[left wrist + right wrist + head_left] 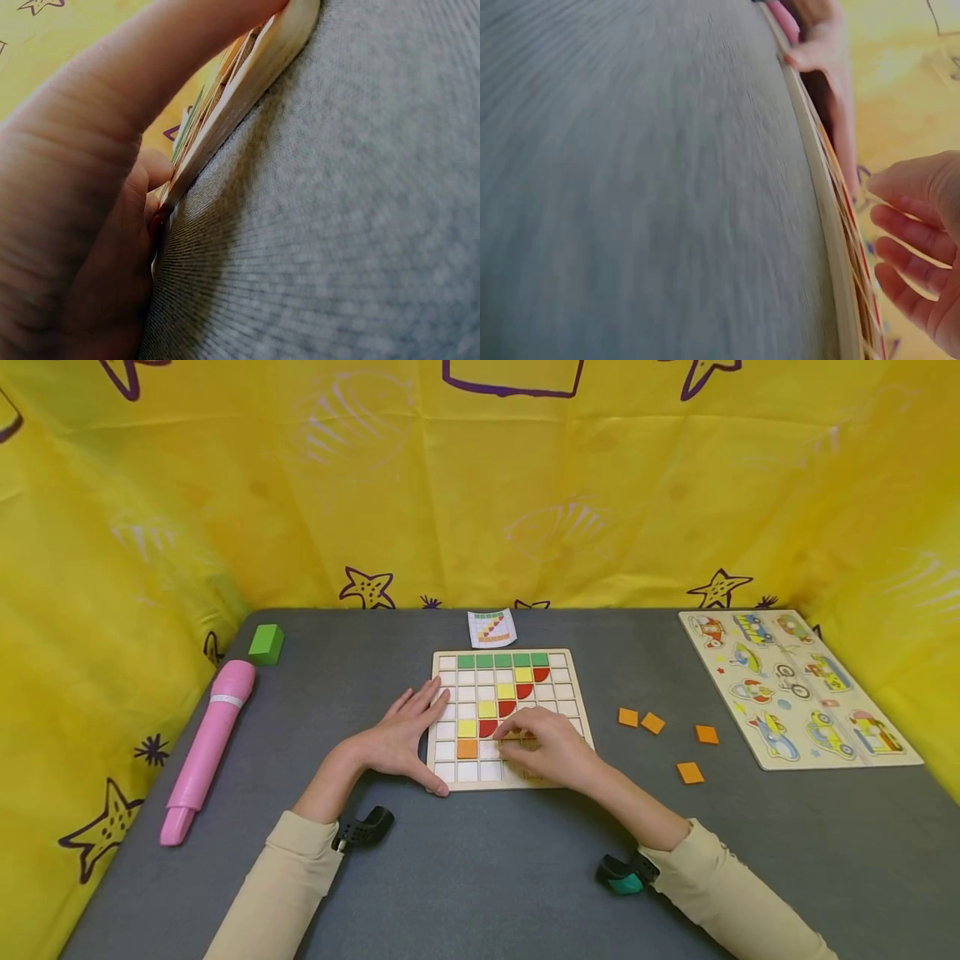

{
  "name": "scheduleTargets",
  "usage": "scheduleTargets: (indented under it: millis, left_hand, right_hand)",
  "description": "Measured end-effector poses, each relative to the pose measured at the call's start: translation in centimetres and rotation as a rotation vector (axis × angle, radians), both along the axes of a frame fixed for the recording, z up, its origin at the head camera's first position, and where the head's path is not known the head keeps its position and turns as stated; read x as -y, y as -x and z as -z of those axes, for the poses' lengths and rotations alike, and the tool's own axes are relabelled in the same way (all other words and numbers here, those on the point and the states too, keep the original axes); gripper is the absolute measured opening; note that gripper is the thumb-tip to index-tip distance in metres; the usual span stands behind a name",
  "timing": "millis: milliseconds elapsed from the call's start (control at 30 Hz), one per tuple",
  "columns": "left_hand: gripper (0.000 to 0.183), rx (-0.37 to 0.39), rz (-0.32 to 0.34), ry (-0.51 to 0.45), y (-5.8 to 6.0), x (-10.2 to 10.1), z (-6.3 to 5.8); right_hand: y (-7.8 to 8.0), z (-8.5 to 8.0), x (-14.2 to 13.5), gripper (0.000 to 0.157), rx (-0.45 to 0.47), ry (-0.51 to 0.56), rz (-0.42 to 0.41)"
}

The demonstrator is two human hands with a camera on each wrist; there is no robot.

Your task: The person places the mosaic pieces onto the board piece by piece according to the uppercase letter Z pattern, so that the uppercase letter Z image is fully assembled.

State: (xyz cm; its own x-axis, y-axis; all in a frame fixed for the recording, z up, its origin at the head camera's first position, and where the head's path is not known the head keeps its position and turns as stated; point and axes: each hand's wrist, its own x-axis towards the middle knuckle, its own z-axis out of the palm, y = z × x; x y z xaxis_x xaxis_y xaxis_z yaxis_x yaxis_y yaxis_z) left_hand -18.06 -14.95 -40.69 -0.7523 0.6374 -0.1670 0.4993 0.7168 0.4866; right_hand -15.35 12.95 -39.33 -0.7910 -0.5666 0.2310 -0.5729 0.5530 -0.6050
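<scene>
A square wooden grid board (506, 788) lies on the table. Green squares (502, 661) line its top row, and yellow squares (487, 709) with red quarter-round tiles (488, 728) step diagonally below. One orange square (467, 749) sits at the lower left end of the diagonal. My left hand (401, 735) rests with spread fingers along the board's left edge, thumb at the near corner. Over the lower middle cells hovers my right hand (551, 747), fingers bent loosely beside the orange square. In the right wrist view, no tile shows between the right fingers (911, 232).
Loose orange squares (652, 722) lie right of the board. A small pattern card (492, 628) is behind it. Farther right lies a picture puzzle board (798, 689). On the left are a pink microphone-shaped toy (206, 747) and a green block (266, 644). A yellow curtain hangs behind.
</scene>
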Motion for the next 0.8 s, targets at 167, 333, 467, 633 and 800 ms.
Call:
scheduleTargets:
  millis: [167, 333, 467, 633, 800]
  left_hand:
    - [0.143, 0.004, 0.001, -0.001, 0.0, 0.0, 0.0]
    - [0.142, 0.009, 0.003, -0.006, 0.0, 0.0, 0.0]
    - [0.142, 0.007, 0.002, -0.002, 0.0, 0.1, 0.1]
    - [0.143, 0.008, -0.002, 0.007, 0.1, 0.0, 0.1]
    - [0.142, 0.004, -0.002, 0.015, 0.1, 0.0, 0.1]
  right_hand:
    - [0.1, -0.3, -3.0, 0.015, 0.044, 0.006, 0.106]
    - [0.2, -0.5, -5.9, 0.015, 0.068, 0.016, 0.183]
    - [0.1, -0.5, -7.9, 0.017, 0.029, -0.017, 0.25]
    - [0.1, -0.5, -10.7, 0.019, -0.02, -0.09, 0.324]
    - [0.1, -0.2, -13.1, 0.02, -0.086, -0.113, 0.347]
